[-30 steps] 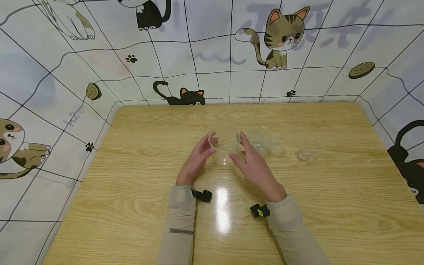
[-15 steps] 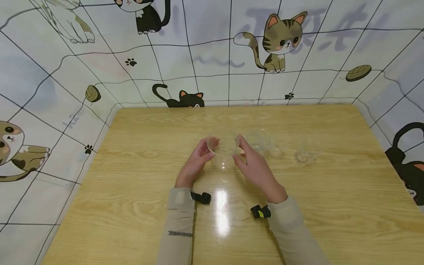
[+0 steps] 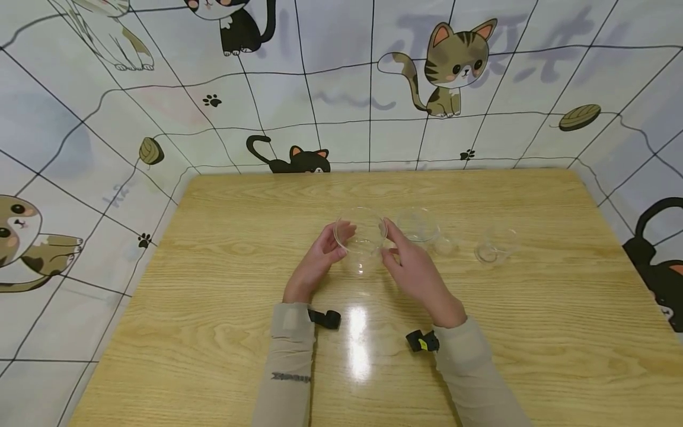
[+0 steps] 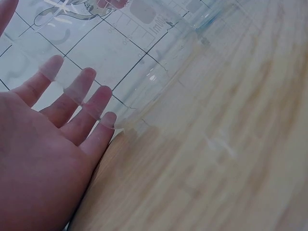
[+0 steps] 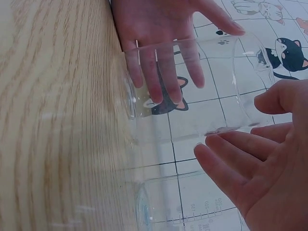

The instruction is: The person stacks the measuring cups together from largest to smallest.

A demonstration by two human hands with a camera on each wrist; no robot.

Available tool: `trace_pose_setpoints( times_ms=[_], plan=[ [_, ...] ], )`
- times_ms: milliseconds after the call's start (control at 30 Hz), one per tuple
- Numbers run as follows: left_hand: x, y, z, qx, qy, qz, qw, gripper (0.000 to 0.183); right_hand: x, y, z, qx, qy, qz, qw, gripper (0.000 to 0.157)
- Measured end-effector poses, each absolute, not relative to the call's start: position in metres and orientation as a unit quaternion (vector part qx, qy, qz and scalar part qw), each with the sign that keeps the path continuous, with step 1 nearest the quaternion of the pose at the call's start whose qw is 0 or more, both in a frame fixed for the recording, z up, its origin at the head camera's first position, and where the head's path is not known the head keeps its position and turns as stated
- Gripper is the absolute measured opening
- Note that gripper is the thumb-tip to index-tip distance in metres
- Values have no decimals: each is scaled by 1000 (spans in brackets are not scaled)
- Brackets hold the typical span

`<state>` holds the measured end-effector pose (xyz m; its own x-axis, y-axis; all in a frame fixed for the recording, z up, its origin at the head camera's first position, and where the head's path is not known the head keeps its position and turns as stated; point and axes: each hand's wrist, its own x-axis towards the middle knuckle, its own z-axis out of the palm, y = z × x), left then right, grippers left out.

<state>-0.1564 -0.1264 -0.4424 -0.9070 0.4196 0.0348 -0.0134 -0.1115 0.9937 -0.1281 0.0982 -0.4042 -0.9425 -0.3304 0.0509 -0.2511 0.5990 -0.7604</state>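
A clear glass beaker (image 3: 361, 234) stands upright on the wooden table between both hands. My left hand (image 3: 316, 261) is at its left side, fingers behind the glass and thumb at the front. In the left wrist view the fingers of that left hand (image 4: 57, 139) are spread and nearly straight. At the beaker's right side is my right hand (image 3: 418, 276), its fingers loosely extended. In the right wrist view its fingertips lie against or very close to the beaker (image 5: 211, 106), and the thumb stands apart from the rim. Exact contact cannot be told.
Just right of the right fingers stands a second glass beaker (image 3: 420, 225) with printed markings. Beside it is a small clear glass piece (image 3: 446, 244), and farther right another clear glass vessel (image 3: 493, 249). The table (image 3: 224, 261) meets a cat-patterned backdrop (image 3: 347, 89).
My right hand has shifted slightly right, and its thumb has drawn away from the beaker's front. The left hand stays at the glass. The head view has tilted a little.
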Motion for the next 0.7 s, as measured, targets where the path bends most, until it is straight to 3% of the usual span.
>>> trace_pose_setpoints(
  times_ms=[500,700],
  plan=[
    [-164,-127,-460,163,648,729,147,54,-128,99,-400,-164,899,-404,43,56],
    [-158,-128,-447,166,645,730,155,59,-128,100,-401,-160,901,-400,47,55]
  ],
)
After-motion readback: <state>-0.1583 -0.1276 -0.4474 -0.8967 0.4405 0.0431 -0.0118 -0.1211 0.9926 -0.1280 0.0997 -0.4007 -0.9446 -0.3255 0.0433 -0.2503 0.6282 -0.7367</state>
